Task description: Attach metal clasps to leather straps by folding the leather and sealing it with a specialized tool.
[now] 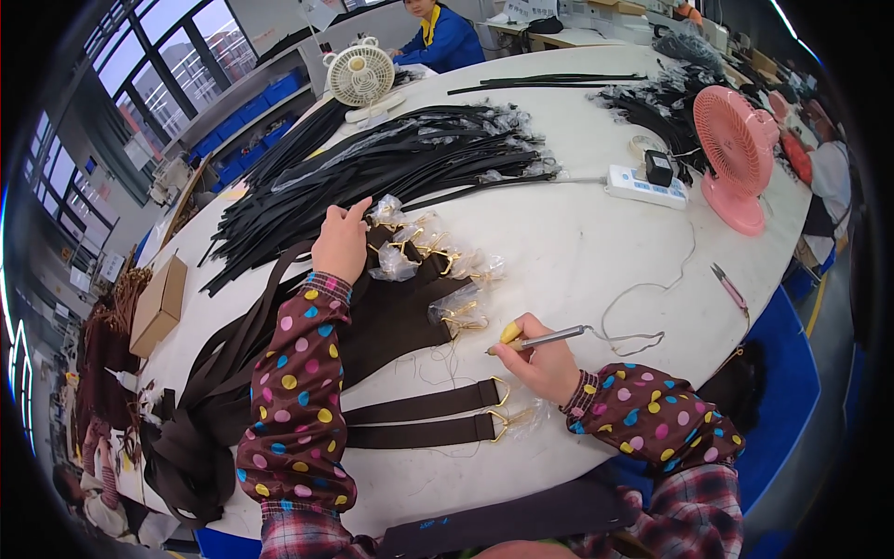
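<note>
My left hand [341,244] lies at the far end of a pile of dark brown straps [391,321], fingers stretched out and apart beside gold metal hooks [436,246] wrapped in clear plastic. In my right hand [545,361] is a corded pen-shaped tool [557,337], gripped between thumb and fingers, its tip pointing left above the white table. A yellow wrap covers one finger of that hand. Nearer to me, two brown straps [424,406] lie side by side, their gold rings [501,424] toward the right. Loose threads lie between them and the pile.
Black straps [372,154] with plastic-wrapped ends fill the far table. A white fan [360,74], a pink fan [736,140], a white power strip [644,184] and pink-handled snips [730,287] stand or lie around. A cardboard box [158,306] sits left. A person in blue [452,42] sits opposite.
</note>
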### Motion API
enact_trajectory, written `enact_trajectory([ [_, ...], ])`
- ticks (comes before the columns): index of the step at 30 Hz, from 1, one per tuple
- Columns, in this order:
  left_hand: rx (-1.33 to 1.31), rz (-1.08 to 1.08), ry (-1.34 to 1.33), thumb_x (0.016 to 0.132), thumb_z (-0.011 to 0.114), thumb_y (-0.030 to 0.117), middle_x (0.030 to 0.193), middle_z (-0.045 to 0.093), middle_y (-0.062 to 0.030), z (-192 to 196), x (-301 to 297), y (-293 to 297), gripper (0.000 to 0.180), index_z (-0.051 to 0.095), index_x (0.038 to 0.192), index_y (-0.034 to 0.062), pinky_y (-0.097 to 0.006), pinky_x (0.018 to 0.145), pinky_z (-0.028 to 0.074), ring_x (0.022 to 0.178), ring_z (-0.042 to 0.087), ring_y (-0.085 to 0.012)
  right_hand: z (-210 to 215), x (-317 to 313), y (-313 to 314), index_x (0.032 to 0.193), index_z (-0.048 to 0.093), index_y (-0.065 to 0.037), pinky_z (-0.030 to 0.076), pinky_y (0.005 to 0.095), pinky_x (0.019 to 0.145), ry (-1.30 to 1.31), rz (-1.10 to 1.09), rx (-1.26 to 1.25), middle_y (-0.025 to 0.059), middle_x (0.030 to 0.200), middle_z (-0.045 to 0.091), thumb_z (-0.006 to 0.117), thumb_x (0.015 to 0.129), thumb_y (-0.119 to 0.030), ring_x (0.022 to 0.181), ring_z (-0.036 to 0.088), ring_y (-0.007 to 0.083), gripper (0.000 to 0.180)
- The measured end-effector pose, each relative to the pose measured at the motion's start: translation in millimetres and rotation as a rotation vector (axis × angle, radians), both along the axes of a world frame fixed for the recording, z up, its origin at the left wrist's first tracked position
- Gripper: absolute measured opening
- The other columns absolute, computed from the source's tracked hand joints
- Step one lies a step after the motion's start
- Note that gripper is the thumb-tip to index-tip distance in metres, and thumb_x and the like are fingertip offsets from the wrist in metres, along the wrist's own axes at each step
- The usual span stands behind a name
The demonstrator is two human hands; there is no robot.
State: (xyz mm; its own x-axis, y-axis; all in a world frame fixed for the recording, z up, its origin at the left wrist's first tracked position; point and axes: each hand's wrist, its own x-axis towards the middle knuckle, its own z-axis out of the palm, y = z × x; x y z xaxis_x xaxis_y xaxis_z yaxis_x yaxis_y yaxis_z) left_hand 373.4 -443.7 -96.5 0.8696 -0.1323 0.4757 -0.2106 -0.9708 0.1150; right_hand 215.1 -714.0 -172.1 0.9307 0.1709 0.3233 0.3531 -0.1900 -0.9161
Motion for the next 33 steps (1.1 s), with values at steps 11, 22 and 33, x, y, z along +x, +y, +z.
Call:
enact_trajectory([
  [11, -0.045, -0.062, 0.043, 0.088, 0.055, 0.014, 0.098, 0.051, -0.0093, -12, -10, 4, 0.032, 0.055, 0.120, 0.0196, -0.041, 0.070, 0.050, 0.090, 0.058, -0.0286, 0, 2, 0, 0.086, 0.048, -0.003, 0.034, 0.0261, 0.047, 0.008, 0.015, -0.049, 0.0025, 0.063, 0.049, 0.065, 0.085, -0.021, 0.050, 0.042, 0.0094, 0.024],
  [22, -0.052, -0.079, 0.040, 0.089, 0.055, 0.012, 0.100, 0.052, -0.0098, -6, -41, 3, 0.030, 0.055, 0.118, 0.0155, -0.040, 0.068, 0.050, 0.088, 0.059, -0.0295, 0, 2, 1, 0.084, 0.048, -0.003, 0.035, 0.0261, 0.047, 0.012, 0.039, -0.020, 0.0028, 0.063, 0.050, 0.065, 0.086, -0.021, 0.051, 0.043, 0.0094, 0.024],
  [33, -0.076, -0.192, 0.060, 0.087, 0.056, 0.011, 0.097, 0.052, -0.0078, -2, -88, -9, 0.030, 0.056, 0.117, 0.0136, -0.037, 0.066, 0.050, 0.085, 0.059, -0.0272, 2, 1, 0, 0.083, 0.047, -0.004, 0.036, 0.0261, 0.047, 0.008, 0.035, -0.061, 0.0031, 0.062, 0.050, 0.065, 0.085, -0.020, 0.051, 0.044, 0.0101, 0.024],
])
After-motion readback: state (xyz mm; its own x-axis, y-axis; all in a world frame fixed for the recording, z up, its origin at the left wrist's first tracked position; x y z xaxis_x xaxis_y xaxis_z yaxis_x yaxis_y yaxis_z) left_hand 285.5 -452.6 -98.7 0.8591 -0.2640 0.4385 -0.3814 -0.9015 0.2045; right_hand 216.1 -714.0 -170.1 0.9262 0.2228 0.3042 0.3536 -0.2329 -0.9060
